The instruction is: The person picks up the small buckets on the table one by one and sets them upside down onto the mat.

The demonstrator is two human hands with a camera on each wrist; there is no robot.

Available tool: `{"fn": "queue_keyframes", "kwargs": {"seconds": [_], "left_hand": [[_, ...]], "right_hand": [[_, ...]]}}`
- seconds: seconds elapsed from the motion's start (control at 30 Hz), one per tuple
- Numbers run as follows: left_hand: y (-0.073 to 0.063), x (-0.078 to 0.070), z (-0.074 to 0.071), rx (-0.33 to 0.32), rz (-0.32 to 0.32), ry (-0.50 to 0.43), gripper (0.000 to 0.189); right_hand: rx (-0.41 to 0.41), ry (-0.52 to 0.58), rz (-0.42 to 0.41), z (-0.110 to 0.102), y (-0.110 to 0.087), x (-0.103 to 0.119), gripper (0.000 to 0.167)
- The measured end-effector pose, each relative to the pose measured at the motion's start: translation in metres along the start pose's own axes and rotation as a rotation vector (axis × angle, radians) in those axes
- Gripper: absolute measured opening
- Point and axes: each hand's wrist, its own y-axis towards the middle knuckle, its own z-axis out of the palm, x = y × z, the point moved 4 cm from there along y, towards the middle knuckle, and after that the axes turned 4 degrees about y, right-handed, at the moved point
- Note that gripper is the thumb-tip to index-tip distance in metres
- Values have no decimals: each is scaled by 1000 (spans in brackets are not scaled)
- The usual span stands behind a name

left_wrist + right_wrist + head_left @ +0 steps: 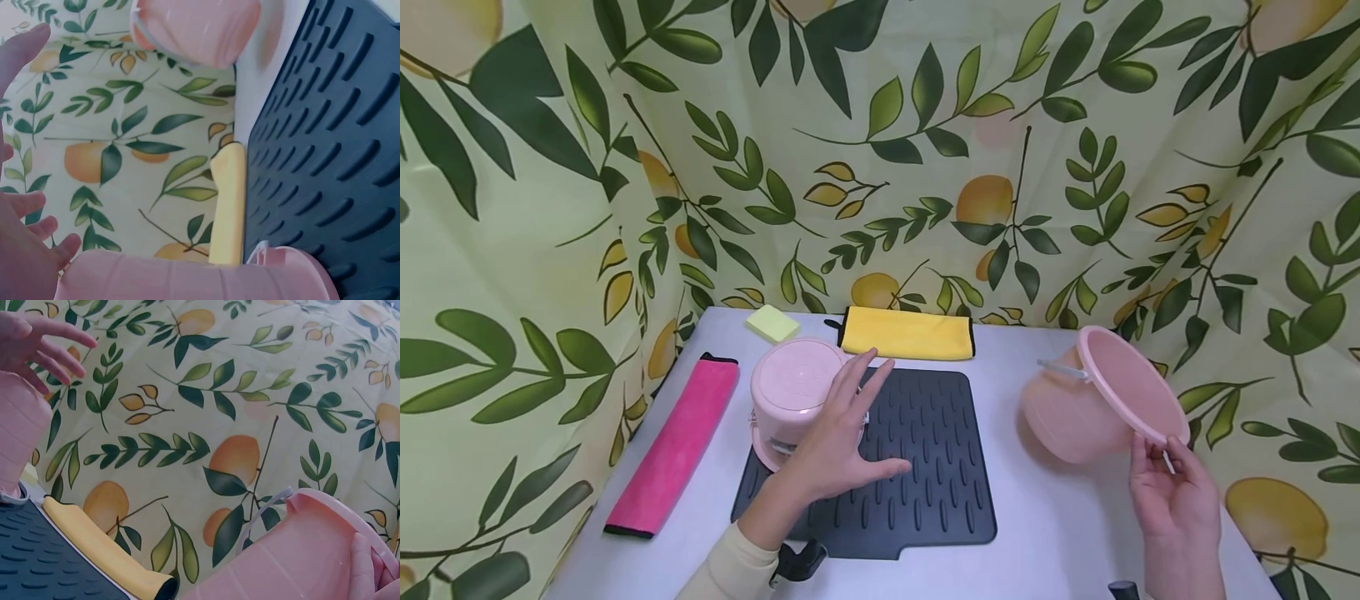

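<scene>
A pink bucket [797, 377] stands upside down on the left part of the dark ribbed mat [925, 467]. Spread over its right side is my left hand [838, 442], fingers straight and thumb out, holding nothing. In the right wrist view the left hand [47, 347] appears just above that bucket [22, 428]. At the right, a second pink bucket [1060, 417] is tilted with its mouth toward the right, its grey handle [1063, 368] on the far side. My right hand [1176, 492] pinches its near rim between thumb and fingers.
Behind the mat lies a folded yellow cloth [906, 333] with black edging. A pale yellow sponge [772, 323] rests at the back left, and a folded pink cloth [677, 446] lies left of the mat. A leaf-patterned curtain [910, 208] closes off the back and sides of the white table [1037, 533].
</scene>
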Motion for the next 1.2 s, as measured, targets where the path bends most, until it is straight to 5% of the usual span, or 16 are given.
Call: {"fn": "queue_keyframes", "kwargs": {"seconds": [0.37,0.83,1.2], "left_hand": [[2,-5,25,77,71,-4,128],[-5,6,65,146,-50,-137,126],[-5,18,71,149,-104,-199,124]], "right_hand": [[48,48,103,-2,-6,-11,10],[8,53,142,-6,-12,-31,23],[89,91,179,-9,-15,-39,18]]}}
